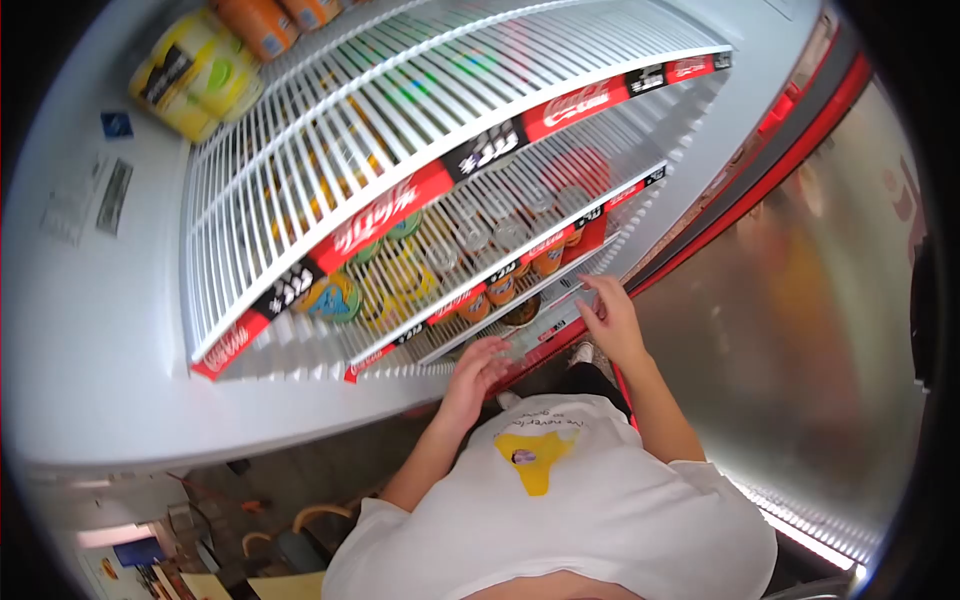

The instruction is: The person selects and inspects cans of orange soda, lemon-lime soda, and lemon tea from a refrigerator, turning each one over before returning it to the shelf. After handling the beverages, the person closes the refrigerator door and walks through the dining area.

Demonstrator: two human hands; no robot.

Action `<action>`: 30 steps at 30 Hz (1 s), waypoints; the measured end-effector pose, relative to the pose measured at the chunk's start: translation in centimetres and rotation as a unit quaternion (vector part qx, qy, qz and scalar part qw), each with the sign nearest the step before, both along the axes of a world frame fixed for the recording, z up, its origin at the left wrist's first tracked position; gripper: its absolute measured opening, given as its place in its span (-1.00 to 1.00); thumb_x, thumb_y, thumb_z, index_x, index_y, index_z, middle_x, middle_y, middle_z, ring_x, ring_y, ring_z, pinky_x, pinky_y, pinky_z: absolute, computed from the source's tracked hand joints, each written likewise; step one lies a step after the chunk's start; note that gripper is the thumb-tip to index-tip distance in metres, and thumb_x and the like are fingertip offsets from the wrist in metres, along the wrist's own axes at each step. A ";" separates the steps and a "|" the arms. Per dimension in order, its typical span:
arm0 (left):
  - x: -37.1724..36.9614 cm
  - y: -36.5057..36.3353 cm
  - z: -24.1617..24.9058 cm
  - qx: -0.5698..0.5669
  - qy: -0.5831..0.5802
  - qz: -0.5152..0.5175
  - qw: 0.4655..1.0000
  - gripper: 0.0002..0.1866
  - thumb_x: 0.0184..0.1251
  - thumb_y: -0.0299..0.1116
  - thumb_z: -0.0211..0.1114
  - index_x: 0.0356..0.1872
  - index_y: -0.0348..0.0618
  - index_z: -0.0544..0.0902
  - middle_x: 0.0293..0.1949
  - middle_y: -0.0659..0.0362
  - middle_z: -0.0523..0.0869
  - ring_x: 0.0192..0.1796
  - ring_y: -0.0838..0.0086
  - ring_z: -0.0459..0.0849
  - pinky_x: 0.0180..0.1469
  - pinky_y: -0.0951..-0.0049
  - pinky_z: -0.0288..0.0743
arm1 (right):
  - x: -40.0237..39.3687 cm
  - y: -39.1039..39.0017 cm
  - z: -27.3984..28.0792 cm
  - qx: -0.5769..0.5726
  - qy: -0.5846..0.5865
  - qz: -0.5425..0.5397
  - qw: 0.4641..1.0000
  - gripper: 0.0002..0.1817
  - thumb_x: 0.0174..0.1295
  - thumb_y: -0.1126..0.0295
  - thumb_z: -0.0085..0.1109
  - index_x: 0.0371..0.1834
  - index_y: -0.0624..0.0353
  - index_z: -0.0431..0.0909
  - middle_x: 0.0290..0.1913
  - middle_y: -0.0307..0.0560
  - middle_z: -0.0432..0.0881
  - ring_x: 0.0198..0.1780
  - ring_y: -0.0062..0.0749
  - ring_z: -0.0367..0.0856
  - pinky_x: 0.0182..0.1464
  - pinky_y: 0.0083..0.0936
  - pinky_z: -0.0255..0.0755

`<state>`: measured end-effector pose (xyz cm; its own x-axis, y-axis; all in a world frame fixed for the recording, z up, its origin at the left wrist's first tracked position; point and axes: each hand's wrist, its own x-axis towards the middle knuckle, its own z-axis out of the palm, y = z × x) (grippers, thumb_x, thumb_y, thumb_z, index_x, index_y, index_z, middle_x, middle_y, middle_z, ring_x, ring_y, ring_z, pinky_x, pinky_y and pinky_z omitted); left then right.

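My left hand [477,375] is in front of the lower shelves of an open drinks cooler, its fingers loosely apart and holding nothing. To its right, my right hand [611,312] is raised near the cooler's right side, thumb and fingers spread with nothing between them. Nearest to both hands are the lower wire shelf's edge [480,325] and several orange cans [502,290]. One shelf up stand clear, glass-like containers [473,236] and yellow cans [407,277]. A can with a teal top [335,298] sits at that shelf's left.
An upper wire shelf [330,160] with a red and black label strip [375,218] juts out above the hands. Yellow-green cans [195,75] and orange cans [257,25] stand at its upper left. The cooler's glass door [780,320] hangs open at right. A chair [320,515] is behind, lower left.
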<state>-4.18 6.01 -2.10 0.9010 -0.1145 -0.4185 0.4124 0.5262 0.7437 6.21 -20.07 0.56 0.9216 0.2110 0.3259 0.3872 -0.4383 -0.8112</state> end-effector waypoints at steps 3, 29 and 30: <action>-0.8 0.3 0.3 0.060 -0.039 0.046 0.996 -0.61 0.52 -0.36 0.09 0.30 -0.19 0.45 0.21 0.10 0.60 0.16 0.43 0.59 0.23 0.41 0.42 | -1.6 2.7 0.9 0.003 0.022 0.044 0.999 -0.54 0.18 0.55 0.35 0.19 0.17 0.57 0.02 -0.06 0.56 -0.28 -0.36 0.53 -0.21 -0.53 0.48; -0.4 1.2 -1.9 0.544 -0.309 0.109 0.772 -0.19 0.24 -0.50 0.31 0.51 -0.37 0.16 0.41 -0.22 0.36 0.47 -0.12 0.32 0.46 0.13 0.26 | -1.6 12.7 0.5 -0.105 -0.142 0.145 0.974 -0.59 0.11 0.37 0.46 -0.03 0.11 0.47 0.00 0.09 0.59 -0.15 0.11 0.66 -0.21 -0.15 0.58; -0.9 1.3 -0.6 0.558 -0.339 0.097 0.751 -0.20 0.23 -0.52 0.31 0.51 -0.38 0.18 0.41 -0.21 0.37 0.46 -0.11 0.34 0.45 0.13 0.27 | -2.0 12.1 0.7 -0.080 -0.140 0.158 0.974 -0.56 0.08 0.40 0.47 -0.01 0.10 0.46 0.13 0.08 0.56 -0.14 0.10 0.68 -0.23 -0.19 0.61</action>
<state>-5.06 7.30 -2.69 0.9048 0.1278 0.4061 -0.2644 -0.5789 0.7713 4.18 -8.02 1.25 0.6811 0.5389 0.4956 0.7204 -0.3726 -0.5849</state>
